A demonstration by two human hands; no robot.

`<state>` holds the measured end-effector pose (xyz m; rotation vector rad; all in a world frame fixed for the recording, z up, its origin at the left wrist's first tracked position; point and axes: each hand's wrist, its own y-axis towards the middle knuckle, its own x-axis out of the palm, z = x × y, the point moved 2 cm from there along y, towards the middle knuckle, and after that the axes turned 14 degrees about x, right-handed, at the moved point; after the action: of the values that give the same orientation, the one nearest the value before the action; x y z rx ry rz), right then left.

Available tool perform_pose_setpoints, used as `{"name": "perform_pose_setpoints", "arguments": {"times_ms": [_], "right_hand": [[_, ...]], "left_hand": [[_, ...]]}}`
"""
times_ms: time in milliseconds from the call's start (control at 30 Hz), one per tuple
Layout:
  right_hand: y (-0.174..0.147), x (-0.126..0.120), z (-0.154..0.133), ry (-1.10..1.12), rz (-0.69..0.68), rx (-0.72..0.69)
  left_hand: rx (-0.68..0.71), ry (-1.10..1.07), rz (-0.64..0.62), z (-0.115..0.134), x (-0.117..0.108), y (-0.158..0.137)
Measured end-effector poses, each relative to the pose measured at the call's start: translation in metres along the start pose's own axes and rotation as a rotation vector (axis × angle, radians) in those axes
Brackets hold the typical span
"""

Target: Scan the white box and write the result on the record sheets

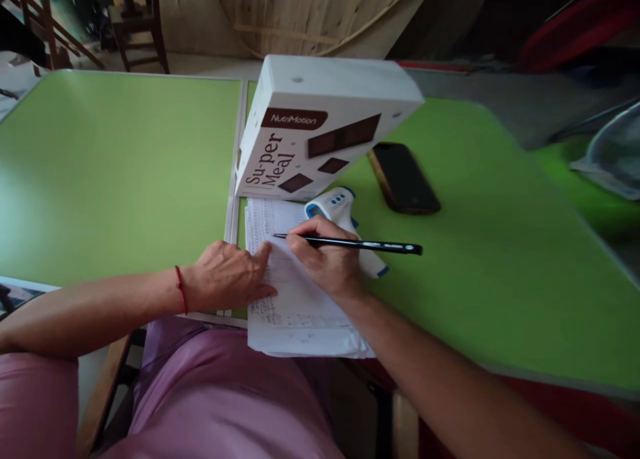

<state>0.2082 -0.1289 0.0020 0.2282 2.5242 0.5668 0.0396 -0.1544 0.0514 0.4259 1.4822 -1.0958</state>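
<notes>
My right hand grips a black pen, its tip just above or on a stack of handwritten paper; I cannot tell if it touches. My left hand rests on the left edge of the paper, thumb and index finger stretched out and apart, holding nothing. The index fingertip lies close below the pen tip. Behind my right hand, partly covered by it, is a white and blue forehead thermometer. Dense rows of writing fill the sheet's upper left part.
A white "Su-per Meal" box stands upright at the paper's far edge. To its right lies a dark phone. All rest on a green folding table with a metal seam. A wooden chair stands beyond.
</notes>
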Motion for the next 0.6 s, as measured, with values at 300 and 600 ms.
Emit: {"name": "perform_pose_setpoints", "arguments": {"times_ms": [300, 600], "right_hand": [[-0.0013, 0.0023, 0.001, -0.032, -0.02, -0.016], [0.0002, 0.0032, 0.0011, -0.06, -0.049, 0.024]], "left_hand": [[0.01, 0.004, 0.004, 0.0001, -0.0011, -0.0001], [0.009, 0.005, 0.018, -0.0014, 0.001, 0.0002]]}}
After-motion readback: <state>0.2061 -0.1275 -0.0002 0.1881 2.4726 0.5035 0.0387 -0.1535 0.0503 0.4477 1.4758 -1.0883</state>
